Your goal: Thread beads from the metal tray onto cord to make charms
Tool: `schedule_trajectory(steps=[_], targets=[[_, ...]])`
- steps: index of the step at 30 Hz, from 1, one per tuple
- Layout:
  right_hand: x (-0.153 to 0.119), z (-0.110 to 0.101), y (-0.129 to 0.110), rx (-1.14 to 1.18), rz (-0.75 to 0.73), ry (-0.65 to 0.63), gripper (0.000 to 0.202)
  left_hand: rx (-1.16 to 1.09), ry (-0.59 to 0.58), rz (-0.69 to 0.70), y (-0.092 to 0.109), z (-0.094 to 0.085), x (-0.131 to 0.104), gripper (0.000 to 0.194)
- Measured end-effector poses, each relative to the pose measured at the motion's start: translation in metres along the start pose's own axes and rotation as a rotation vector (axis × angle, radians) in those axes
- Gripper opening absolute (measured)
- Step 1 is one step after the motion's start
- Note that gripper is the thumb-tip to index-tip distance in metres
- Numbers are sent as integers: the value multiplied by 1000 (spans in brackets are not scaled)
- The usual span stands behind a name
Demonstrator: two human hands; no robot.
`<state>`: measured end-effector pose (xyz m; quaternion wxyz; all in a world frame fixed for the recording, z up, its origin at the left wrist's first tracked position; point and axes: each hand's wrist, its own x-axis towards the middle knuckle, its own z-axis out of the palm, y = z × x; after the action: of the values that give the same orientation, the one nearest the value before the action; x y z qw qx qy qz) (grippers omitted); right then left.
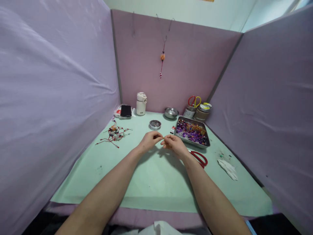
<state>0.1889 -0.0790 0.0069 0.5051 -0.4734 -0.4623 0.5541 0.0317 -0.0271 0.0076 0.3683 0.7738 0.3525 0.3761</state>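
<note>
Two hands, the left hand (149, 141) and the right hand (174, 144), meet above the middle of a pale green worktop (156, 187). Between their fingertips lies a small orange piece (163, 138), too small for its form or any thread on it to be told. The left fingers are pinched together on one side of it; the right thumb and forefinger close on it from the other, the remaining right fingers loosely curled.

The step in hand is judged to be fine fingertip work on this single piece, with both hands sharing the hold. From this position, a next move would call for one pinch to stay steady while the other adjusts, since so slight a piece could easily slip.

Just beyond the hands stands a round tin (155, 128) of small dark items; farther back is a metal bowl (171, 116). Right of the hands, a metal tray (195, 144) contains purple beads and orange strands. Red-handled scissors (198, 153) lie near the right wrist, partly hidden by it, and a crumpled white cloth (228, 169) lies farther right. To the left, well apart from the hands, rests a cluster of beaded cords (114, 133). One beaded pendant (162, 57) hangs from a hook on the rear panel (195, 62).
</note>
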Motion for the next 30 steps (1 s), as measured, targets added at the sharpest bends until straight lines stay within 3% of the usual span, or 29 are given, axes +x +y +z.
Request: schedule_trajectory(steps=[10,26,30], targets=[[-1,-3,-3,87,103,-35,15,-64,17,29,6,0,-2,22],[0,-13,-2,249,244,-212,21,-226,-52,57,8,1,0,23],[-2,-9,-4,228,226,-182,26,-238,-25,38,10,1,-1,23]])
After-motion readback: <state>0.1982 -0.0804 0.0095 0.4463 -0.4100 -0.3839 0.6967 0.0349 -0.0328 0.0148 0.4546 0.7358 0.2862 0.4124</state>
